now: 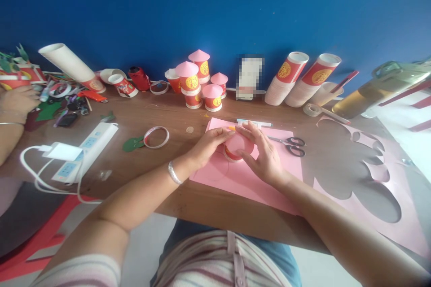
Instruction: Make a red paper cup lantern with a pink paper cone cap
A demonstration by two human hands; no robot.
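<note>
A small red paper cup [232, 154] with a pink paper cone [243, 144] on top stands on pink paper sheets [215, 175] in front of me. My left hand [213, 142] pinches the cone's left edge, its thumb and forefinger close together. From the other side my right hand [264, 154] holds the cone, fingers over the far part and thumb on the near side. Black-handled scissors [295, 147] lie on the sheets right of my right hand. A pen [254, 123] rests at the sheets' far edge. Much of the cup is hidden.
Several finished cups with pink cones [213, 94] stand by the blue wall. Stacked paper cups [286, 76], tape [312, 109] and a bottle [370, 94] are at right. Cut pink scraps [387, 179] lie near it. A power strip [89, 148] and another person's hand [20, 98] are at left.
</note>
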